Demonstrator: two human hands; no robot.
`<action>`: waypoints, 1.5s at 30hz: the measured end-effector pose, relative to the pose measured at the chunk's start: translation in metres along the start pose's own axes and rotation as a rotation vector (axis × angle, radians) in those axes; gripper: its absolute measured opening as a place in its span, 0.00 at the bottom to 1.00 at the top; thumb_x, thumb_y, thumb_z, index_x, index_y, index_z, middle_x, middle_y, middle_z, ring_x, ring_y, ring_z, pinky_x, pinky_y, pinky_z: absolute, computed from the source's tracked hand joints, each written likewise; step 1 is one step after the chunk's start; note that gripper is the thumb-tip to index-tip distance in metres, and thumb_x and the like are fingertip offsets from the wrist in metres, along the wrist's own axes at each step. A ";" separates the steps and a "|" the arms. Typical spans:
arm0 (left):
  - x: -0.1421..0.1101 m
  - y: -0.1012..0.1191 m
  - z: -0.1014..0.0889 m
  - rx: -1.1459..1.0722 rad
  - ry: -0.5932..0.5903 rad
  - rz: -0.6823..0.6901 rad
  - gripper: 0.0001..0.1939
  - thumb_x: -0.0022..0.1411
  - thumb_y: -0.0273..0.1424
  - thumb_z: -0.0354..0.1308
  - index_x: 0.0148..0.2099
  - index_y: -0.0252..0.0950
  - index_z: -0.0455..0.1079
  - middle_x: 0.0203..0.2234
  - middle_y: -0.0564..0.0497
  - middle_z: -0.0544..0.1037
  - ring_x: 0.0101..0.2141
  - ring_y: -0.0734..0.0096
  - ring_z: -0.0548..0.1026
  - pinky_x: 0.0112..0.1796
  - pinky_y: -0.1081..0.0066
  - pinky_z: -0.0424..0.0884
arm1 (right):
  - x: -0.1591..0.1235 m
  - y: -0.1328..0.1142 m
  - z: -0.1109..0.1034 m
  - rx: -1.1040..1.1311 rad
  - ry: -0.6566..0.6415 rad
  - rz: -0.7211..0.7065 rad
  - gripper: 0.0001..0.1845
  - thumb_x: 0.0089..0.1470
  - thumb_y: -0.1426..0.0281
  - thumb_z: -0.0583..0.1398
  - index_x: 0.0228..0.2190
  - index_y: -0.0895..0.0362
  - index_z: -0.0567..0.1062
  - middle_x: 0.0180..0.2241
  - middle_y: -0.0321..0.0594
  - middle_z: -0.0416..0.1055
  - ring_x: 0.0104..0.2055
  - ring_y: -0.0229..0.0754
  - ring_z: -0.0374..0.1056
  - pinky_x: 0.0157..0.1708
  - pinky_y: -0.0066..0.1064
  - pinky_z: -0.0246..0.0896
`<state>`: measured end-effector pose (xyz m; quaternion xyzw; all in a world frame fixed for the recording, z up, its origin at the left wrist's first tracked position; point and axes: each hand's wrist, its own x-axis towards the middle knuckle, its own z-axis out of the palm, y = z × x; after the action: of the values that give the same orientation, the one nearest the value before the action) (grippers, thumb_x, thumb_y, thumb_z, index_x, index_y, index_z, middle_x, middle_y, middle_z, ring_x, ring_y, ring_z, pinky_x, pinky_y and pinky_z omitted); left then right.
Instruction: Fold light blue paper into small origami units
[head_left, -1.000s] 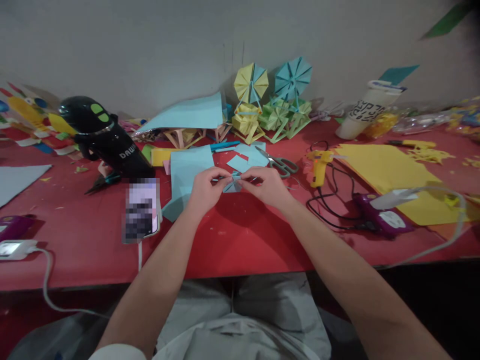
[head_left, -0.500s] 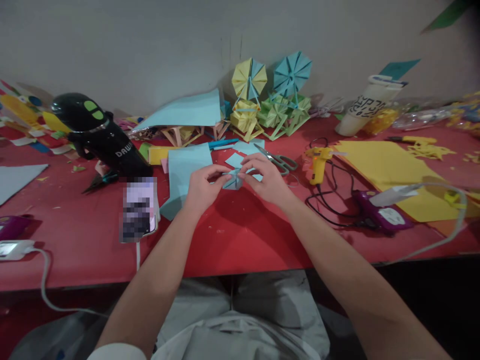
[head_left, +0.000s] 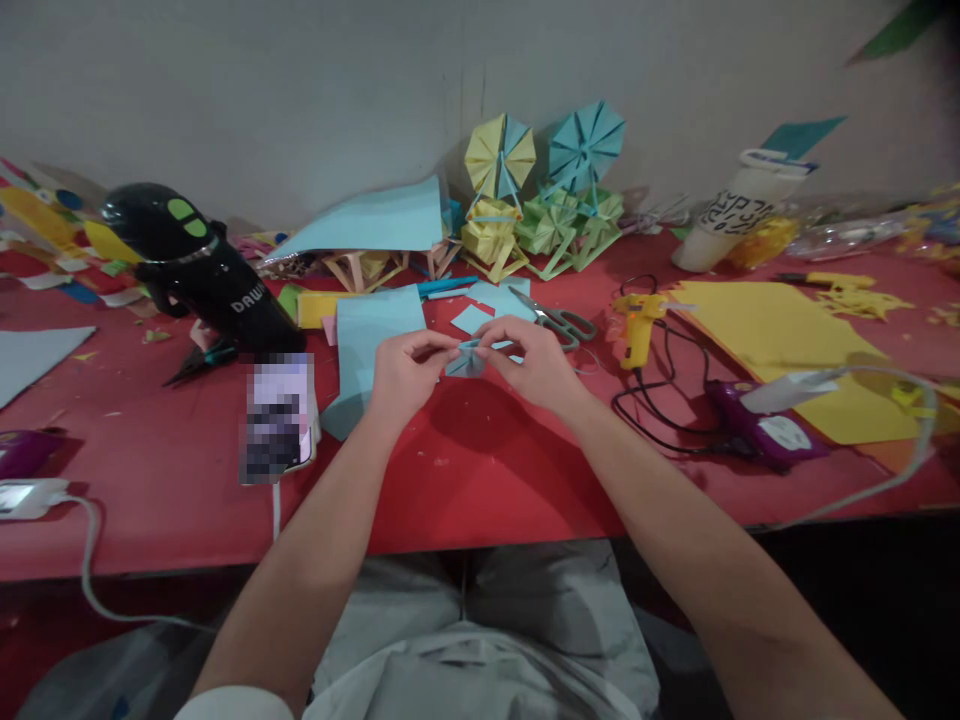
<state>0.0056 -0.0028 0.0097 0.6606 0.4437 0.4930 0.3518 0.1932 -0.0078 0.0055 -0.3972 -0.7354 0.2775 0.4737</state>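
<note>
Between my two hands is a small folded piece of light blue paper (head_left: 466, 364), held just above the red table (head_left: 480, 480). My left hand (head_left: 409, 375) pinches its left edge between thumb and fingers. On the opposite edge, my right hand (head_left: 534, 362) pinches it the same way. The exact folds are too small to make out. A small blue paper square (head_left: 471, 319) lies just beyond the fingers. Grey-handled scissors (head_left: 566, 322) rest behind my right hand, and a larger blue sheet (head_left: 379, 325) lies behind my left.
A yellow glue gun (head_left: 640, 330) with a black cable stands to the right, near yellow sheets (head_left: 810, 350). Left are a phone (head_left: 279, 418) and a black bottle (head_left: 217, 275). Folded paper models (head_left: 501, 160) stand against the wall, with a white cup (head_left: 731, 215) farther right.
The fingers of my right hand have come down slightly around the folded paper. Both hands keep their pinch, and the paper stays in nearly the same spot.
</note>
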 end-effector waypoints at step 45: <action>0.000 0.001 0.003 0.171 -0.059 0.089 0.05 0.55 0.24 0.58 0.30 0.36 0.73 0.26 0.52 0.79 0.30 0.72 0.75 0.33 0.71 0.71 | 0.000 0.000 0.002 -0.127 -0.046 -0.098 0.06 0.57 0.69 0.61 0.31 0.55 0.79 0.30 0.38 0.74 0.28 0.36 0.64 0.29 0.30 0.57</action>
<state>0.0089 -0.0035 0.0102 0.7213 0.4439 0.4489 0.2849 0.1909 -0.0082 0.0045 -0.3834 -0.7809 0.2156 0.4435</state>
